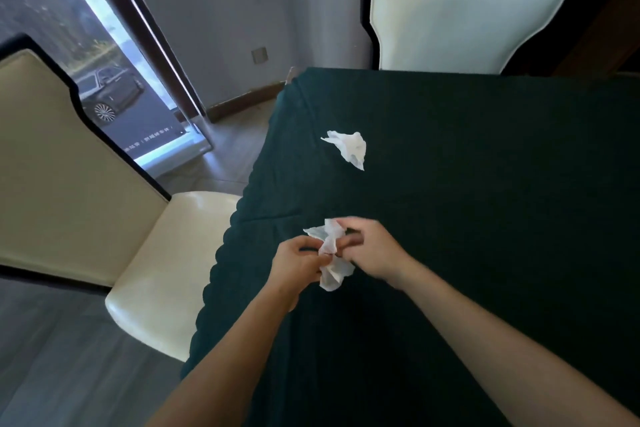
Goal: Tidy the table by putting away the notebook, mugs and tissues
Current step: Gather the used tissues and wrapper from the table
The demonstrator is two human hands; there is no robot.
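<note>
Tissue (333,274) btwn L hand (297,264) & R hand (374,252)

Dim room. Daylight comes only from the bright strip (107,24) upper left (blown out, no detail). The green tablecloth (485,184) reads near-black with crushed shadows. Soft sheen on the cream chair seat (166,253). The right hand (374,250) and held tissue (329,246) are motion-blurred. Wide-angle bending at the edges, overall soft.
</note>
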